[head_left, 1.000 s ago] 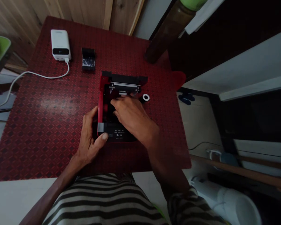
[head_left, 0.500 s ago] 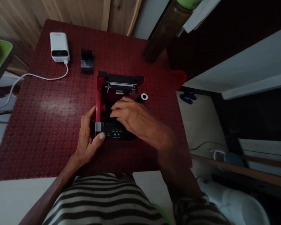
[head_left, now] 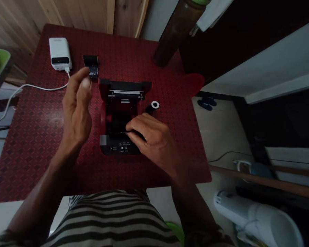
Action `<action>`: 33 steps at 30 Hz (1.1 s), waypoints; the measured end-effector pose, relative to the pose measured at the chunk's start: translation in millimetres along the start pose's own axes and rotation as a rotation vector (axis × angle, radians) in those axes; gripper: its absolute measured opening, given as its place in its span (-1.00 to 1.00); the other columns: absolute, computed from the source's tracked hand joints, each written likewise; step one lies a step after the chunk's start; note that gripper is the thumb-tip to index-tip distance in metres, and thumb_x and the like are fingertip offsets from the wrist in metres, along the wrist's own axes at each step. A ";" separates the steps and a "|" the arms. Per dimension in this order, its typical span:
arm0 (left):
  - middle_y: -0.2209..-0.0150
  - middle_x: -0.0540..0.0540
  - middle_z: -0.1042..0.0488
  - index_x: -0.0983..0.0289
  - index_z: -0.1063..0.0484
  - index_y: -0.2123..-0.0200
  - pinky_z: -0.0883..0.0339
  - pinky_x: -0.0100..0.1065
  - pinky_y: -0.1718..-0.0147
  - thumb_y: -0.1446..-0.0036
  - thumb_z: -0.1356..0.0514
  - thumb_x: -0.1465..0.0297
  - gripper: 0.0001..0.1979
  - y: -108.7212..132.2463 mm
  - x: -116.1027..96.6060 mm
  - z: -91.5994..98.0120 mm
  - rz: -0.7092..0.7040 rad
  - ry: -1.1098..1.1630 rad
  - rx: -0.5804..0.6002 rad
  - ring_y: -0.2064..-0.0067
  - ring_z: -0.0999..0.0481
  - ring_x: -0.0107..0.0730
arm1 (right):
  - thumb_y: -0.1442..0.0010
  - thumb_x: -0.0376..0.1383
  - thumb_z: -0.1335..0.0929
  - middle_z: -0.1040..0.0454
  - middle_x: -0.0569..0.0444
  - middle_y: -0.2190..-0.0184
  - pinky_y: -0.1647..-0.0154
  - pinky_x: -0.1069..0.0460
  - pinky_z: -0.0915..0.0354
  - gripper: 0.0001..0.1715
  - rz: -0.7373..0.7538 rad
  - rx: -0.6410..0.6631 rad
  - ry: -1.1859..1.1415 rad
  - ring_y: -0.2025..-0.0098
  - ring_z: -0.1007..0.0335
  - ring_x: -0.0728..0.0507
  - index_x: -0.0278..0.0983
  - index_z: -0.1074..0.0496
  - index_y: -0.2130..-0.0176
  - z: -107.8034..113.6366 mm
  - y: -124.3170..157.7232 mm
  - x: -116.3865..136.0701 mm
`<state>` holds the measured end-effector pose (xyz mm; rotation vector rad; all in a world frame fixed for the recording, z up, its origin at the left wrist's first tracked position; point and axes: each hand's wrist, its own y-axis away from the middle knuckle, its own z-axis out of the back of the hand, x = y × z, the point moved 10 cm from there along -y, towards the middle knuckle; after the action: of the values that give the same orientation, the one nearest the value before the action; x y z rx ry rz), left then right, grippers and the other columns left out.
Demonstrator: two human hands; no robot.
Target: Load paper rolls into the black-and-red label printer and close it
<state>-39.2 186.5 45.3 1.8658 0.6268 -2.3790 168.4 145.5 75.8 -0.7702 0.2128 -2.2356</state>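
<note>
A small red and black printer stands open on the red patterned table, its lid tipped back. My right hand rests on the printer's front right edge, fingers curled over the rim of the open bay. My left hand hovers raised to the left of the printer, fingers loosely bent and holding nothing, its fingertips close to a small black part lying behind it. A black roll with a white end lies just right of the printer.
A white power bank with a white cable sits at the table's far left. A dark post stands at the far edge. A white appliance lies on the floor at the right.
My left hand let go of the printer's front left corner and rose up and back toward the small black part. My right hand slid from inside the bay to the front edge.
</note>
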 end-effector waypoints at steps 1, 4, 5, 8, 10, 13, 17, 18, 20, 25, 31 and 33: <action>-0.31 0.17 -0.70 0.30 -0.65 -0.37 -0.48 0.18 -0.41 -0.57 -0.17 -0.36 -0.13 -12.5 -2.4 -2.0 -0.010 -0.027 -0.030 -0.36 -0.64 0.03 | -0.65 -0.47 -0.36 -0.67 0.08 0.25 0.01 -0.07 -0.52 -0.67 -0.008 -0.002 0.017 0.15 -0.60 -0.16 -0.16 -0.56 0.17 -0.9 2.8 1.5; 0.11 0.07 -0.75 0.37 -0.72 0.14 -0.56 0.05 -0.21 -0.69 -0.20 -0.09 -0.36 -29.4 3.2 -12.3 0.048 0.080 -0.051 -0.04 -0.74 -0.18 | -0.65 -0.51 -0.34 -0.71 0.07 0.24 0.01 -0.09 -0.54 -0.63 -0.024 -0.026 0.063 0.16 -0.62 -0.16 -0.15 -0.60 0.15 -0.9 10.8 7.4; 0.16 0.05 -0.74 0.34 -0.69 0.22 -0.56 0.01 -0.20 -0.69 -0.25 0.02 -0.45 -28.8 4.7 -15.2 0.059 0.116 -0.040 -0.03 -0.74 -0.20 | -0.64 -0.52 -0.34 -0.74 0.06 0.20 0.00 -0.10 -0.55 -0.63 -0.022 -0.049 0.074 0.15 -0.64 -0.17 -0.16 -0.61 0.14 0.9 13.5 10.5; 0.13 0.02 -0.75 0.27 -0.71 0.22 -0.53 0.02 -0.33 -0.58 -0.37 0.20 -0.68 -14.0 4.3 -14.5 0.047 0.159 -0.005 -0.20 -0.71 -0.13 | -0.63 -0.54 -0.37 -0.81 0.00 0.03 -0.01 -0.14 -0.58 -0.65 -0.009 -0.146 0.130 0.06 -0.68 -0.19 -0.15 -0.65 0.09 9.0 22.6 21.3; 0.01 0.06 -0.78 0.25 -0.77 0.03 -0.49 0.10 -0.44 -0.48 -0.46 0.16 -0.74 2.6 7.8 -8.5 0.081 0.181 0.017 -0.28 -0.70 -0.05 | -0.61 -0.55 -0.39 -0.80 -0.02 0.00 -0.01 -0.16 -0.61 -0.65 0.003 -0.208 0.185 0.04 -0.67 -0.21 -0.15 -0.65 0.06 13.3 29.2 29.2; -0.22 0.16 -0.77 0.17 -0.71 -0.28 -0.56 0.19 -0.45 -0.32 -0.60 0.04 -0.42 32.5 22.3 -1.6 0.202 0.204 0.082 -0.35 -0.71 0.13 | -0.58 -0.60 -0.39 -0.81 -0.04 0.01 -0.02 -0.15 -0.64 -0.65 0.030 -0.276 0.239 0.03 -0.69 -0.22 -0.16 -0.64 0.05 15.8 37.6 39.4; -0.41 0.22 -0.70 0.10 -0.64 -0.40 -0.59 0.29 -0.47 -0.27 -0.63 0.06 -0.29 65.8 41.9 2.1 0.316 0.205 0.152 -0.48 -0.65 0.26 | -0.56 -0.56 -0.46 -0.84 -0.02 -0.08 -0.13 -0.18 -0.64 -0.68 -0.001 -0.331 0.241 -0.10 -0.75 -0.25 -0.11 -0.61 0.06 17.9 43.0 38.4; -0.42 0.24 -0.69 0.09 -0.63 -0.41 -0.59 0.30 -0.47 -0.30 -0.60 0.05 -0.30 71.2 45.2 0.3 0.331 0.207 0.178 -0.48 -0.66 0.27 | -0.56 -0.54 -0.47 -0.84 -0.01 -0.13 -0.18 -0.21 -0.63 -0.68 -0.019 -0.324 0.228 -0.16 -0.76 -0.26 -0.09 -0.61 0.05 17.3 42.9 35.6; -0.43 0.25 -0.68 0.09 -0.63 -0.43 -0.59 0.31 -0.48 -0.35 -0.56 0.02 -0.33 77.7 48.9 -3.5 0.345 0.213 0.215 -0.48 -0.67 0.27 | -0.56 -0.53 -0.47 -0.84 0.00 -0.22 -0.29 -0.26 -0.59 -0.68 -0.037 -0.280 0.176 -0.28 -0.75 -0.29 -0.07 -0.61 0.04 13.8 41.7 30.3; -0.35 0.24 -0.74 0.10 -0.67 -0.41 -0.68 0.26 -0.39 -0.36 -0.55 0.02 -0.35 80.9 51.3 -6.5 0.389 0.239 0.217 -0.37 -0.75 0.24 | -0.57 -0.52 -0.42 -0.86 0.00 -0.18 -0.36 -0.25 -0.56 -0.71 -0.055 -0.204 0.024 -0.30 -0.80 -0.27 -0.11 -0.61 0.04 8.2 39.4 22.1; -0.38 0.25 -0.72 0.14 -0.66 -0.44 -0.65 0.20 -0.41 -0.33 -0.58 0.04 -0.30 83.9 43.7 -8.3 0.441 0.258 0.213 -0.44 -0.69 0.27 | -0.56 -0.43 -0.46 -0.87 -0.03 -0.15 -0.35 -0.26 -0.62 -0.82 -0.086 -0.199 -0.033 -0.26 -0.83 -0.30 -0.13 -0.62 0.05 11.1 37.9 19.7; -0.39 0.25 -0.71 0.16 -0.65 -0.45 -0.66 0.13 -0.40 -0.34 -0.58 0.05 -0.29 85.0 43.0 -8.3 0.470 0.252 0.191 -0.46 -0.67 0.25 | -0.54 -0.42 -0.47 -0.87 -0.04 -0.14 -0.34 -0.28 -0.63 -0.83 -0.082 -0.204 -0.036 -0.25 -0.83 -0.31 -0.13 -0.63 0.05 11.0 37.8 19.5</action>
<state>-18.8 120.2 -20.5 2.1165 -0.0422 -1.9766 187.2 105.9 79.7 -0.9417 0.4033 -2.2995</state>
